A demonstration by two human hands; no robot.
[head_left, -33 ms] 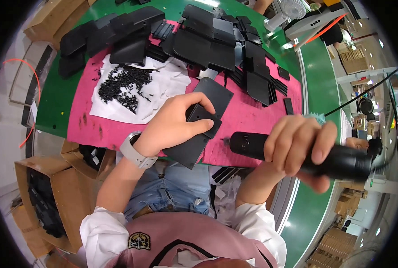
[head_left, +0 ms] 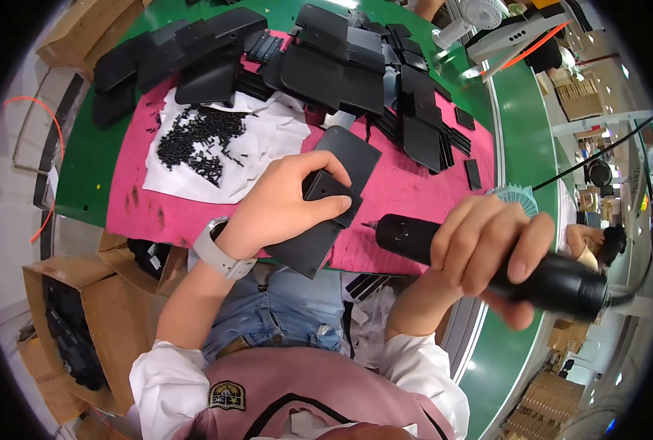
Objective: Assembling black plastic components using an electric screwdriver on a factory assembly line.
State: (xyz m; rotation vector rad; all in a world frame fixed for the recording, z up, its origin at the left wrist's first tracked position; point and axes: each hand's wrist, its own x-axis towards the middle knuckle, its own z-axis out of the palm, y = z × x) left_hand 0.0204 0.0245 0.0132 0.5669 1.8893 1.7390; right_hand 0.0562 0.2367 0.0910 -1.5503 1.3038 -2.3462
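My left hand (head_left: 286,202) pinches a small black block-shaped piece (head_left: 332,196) between thumb and fingers. That piece lies across a longer flat black panel (head_left: 302,248), which rests at the front edge of the pink mat. In my right hand (head_left: 491,246) is a black electric screwdriver (head_left: 407,238), fingers wrapped round its body. Its thin bit points left toward the panel and stays apart from it. A cable leaves the screwdriver's rear end. Beyond my left hand, many small black screws (head_left: 202,139) lie heaped on a white cloth (head_left: 187,185).
Stacked black panels (head_left: 326,73) cover the far part of the pink mat (head_left: 154,220), with more panels (head_left: 205,81) at far left. Cardboard boxes (head_left: 125,330) with black parts stand at lower left. A small fan (head_left: 480,13) stands far right on the green table (head_left: 513,139). Another person sits at right.
The screwdriver's rear end has dropped slightly and its bit shows more clearly. My left hand and the panel have stayed almost in place.
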